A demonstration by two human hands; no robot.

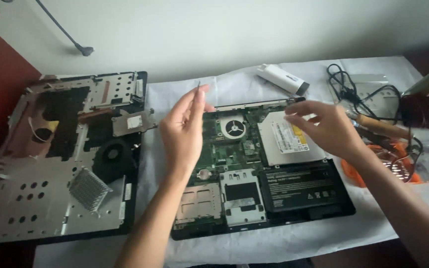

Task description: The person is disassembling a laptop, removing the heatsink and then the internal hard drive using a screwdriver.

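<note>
Left hand (pixel 183 130): pinching a thin metal pin (pixel 199 85), standing upright, tip pointing up, above the opened laptop base (pixel 254 173). Right hand (pixel 323 126): hovering half-open, empty, over the silver optical drive (pixel 286 141).

Two hands are in view: the left hand (pixel 183 130) at nine o'clock of the picture's centre, the right hand (pixel 323 128) at three. One opened laptop base (pixel 254 173) lies at centre; one stripped laptop shell (pixel 50 164) at nine. One optical drive (pixel 286 139), one battery (pixel 301 186), one round fan (pixel 234 128), one white stick-shaped device (pixel 283 78) at one o'clock.
</note>
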